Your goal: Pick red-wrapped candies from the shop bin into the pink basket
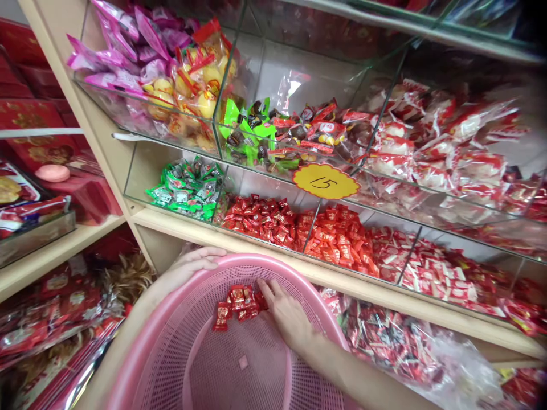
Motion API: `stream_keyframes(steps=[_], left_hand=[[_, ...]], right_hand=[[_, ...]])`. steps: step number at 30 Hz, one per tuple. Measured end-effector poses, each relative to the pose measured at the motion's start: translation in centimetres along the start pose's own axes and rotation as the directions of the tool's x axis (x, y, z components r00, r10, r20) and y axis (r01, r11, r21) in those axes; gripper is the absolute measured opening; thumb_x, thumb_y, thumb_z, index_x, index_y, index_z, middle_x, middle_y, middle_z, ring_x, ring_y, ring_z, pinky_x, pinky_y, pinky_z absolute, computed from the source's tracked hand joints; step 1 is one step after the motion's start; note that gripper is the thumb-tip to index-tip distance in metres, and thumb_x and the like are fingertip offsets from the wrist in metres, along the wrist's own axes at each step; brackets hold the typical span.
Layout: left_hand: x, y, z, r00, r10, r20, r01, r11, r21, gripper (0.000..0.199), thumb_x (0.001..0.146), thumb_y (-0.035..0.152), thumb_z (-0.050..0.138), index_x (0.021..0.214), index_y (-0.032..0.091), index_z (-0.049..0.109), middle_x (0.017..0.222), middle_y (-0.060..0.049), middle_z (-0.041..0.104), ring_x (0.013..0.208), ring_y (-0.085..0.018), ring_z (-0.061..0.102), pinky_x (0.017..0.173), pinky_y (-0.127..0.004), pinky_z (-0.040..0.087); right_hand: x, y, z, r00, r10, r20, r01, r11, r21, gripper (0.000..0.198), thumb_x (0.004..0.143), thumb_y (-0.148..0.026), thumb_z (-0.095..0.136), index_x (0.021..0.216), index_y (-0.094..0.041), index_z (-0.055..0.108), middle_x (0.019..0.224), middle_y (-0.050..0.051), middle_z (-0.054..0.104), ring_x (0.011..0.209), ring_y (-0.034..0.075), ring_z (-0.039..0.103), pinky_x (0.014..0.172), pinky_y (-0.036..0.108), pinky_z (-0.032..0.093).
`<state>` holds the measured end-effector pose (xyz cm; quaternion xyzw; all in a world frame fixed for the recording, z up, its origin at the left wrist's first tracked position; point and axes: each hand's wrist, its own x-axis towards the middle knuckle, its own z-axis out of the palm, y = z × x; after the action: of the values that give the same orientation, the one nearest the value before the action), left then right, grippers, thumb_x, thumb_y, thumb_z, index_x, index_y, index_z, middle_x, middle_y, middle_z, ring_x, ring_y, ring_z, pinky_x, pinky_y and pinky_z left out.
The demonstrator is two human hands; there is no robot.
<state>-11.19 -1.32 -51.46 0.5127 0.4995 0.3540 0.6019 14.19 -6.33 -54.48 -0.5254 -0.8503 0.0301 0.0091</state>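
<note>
A pink plastic basket [245, 259] with mesh sides is tilted toward me at the lower middle. My left hand [188, 266] lies along its far-left rim, fingers closed over the edge and thumb side hidden. Inside the basket is my right hand [284, 313], its fingers stretched out beside a small heap of red-wrapped candies [241, 300]. One or two of these candies touch its fingertips; the palm faces away, partly hidden. Bare basket floor shows below the heap.
Behind the basket, a wooden shelf edge [265, 250] fronts glass compartments of red candies [265, 219], orange-red candies [339, 239] and green-wrapped candies [188, 188]. Above hangs a yellow price tag [327, 181] marked 15. Bagged sweets [393, 336] lie at lower right.
</note>
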Motion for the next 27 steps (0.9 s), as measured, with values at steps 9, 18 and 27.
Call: stream_keyframes(steps=[9, 18, 27], left_hand=[[0.1, 0.1, 0.3, 1.000, -0.024, 0.008, 0.024, 0.996, -0.091, 0.037, 0.066, 0.028, 0.066, 0.102, 0.021, 0.063, 0.109, -0.002, 0.065, 0.098, -0.019, 0.058, 0.087, -0.026, 0.042], [0.5, -0.6, 0.1, 0.999, -0.010, 0.033, 0.015, 0.984, -0.179, 0.037, 0.066, 0.024, 0.065, 0.102, 0.019, 0.062, 0.111, -0.003, 0.065, 0.103, -0.020, 0.058, 0.094, -0.030, 0.040], [0.0, -0.2, 0.0, 0.999, 0.022, 0.040, -0.017, 0.992, -0.125, 0.035, 0.067, 0.024, 0.064, 0.101, 0.018, 0.063, 0.112, -0.003, 0.064, 0.099, -0.018, 0.057, 0.089, -0.026, 0.039]], right_hand=[[0.0, -0.4, -4.4, 0.992, -0.060, -0.107, 0.070, 0.993, 0.096, 0.044, 0.083, -0.025, 0.059, 0.124, -0.016, 0.047, 0.113, 0.013, 0.056, 0.088, 0.023, 0.063, 0.070, 0.034, 0.052], [8.8, 0.7, -12.7, 0.945, 0.033, -0.325, 0.017, 0.988, 0.152, 0.012, 0.085, -0.021, 0.053, 0.085, -0.018, 0.065, 0.087, 0.005, 0.064, 0.082, 0.015, 0.058, 0.071, 0.025, 0.040], [13.5, 1.5, -10.4, 0.947, 0.278, -0.158, -0.255, 0.955, 0.152, 0.011, 0.079, -0.028, 0.061, 0.078, -0.018, 0.068, 0.085, 0.010, 0.068, 0.080, 0.021, 0.063, 0.063, 0.027, 0.040]])
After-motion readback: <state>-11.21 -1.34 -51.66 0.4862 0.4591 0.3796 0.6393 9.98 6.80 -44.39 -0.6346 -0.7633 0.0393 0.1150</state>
